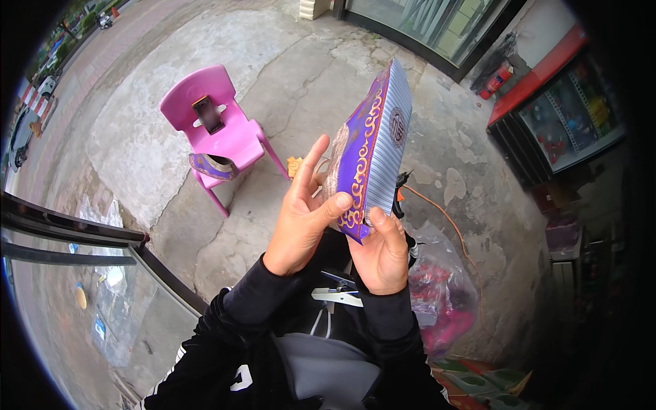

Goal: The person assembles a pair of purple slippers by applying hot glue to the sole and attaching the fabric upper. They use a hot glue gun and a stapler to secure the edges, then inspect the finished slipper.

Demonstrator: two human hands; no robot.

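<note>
Between both hands stands a flat purple packet (355, 147), tilted upright, with a gold scroll border, a brownish picture on its left face and a grey-and-white striped side bearing a round emblem. My right hand (383, 256) grips its lower corner, thumb on the striped side. My left hand (301, 212) holds the purple face near the bottom, its thumb against the packet and index finger pointing up. Its other fingers are partly hidden. On my lap, under my wrists, rests a white-and-black tool (337, 296) whose kind I cannot make out.
Ahead on the concrete stands a pink plastic chair (236, 133) with a dark box-like item (208, 115) and a curved purple piece (208, 166) on it. An orange cord (444, 212) runs past a clear bag with pink contents (447, 301). A red-framed drinks fridge (570, 116) stands right.
</note>
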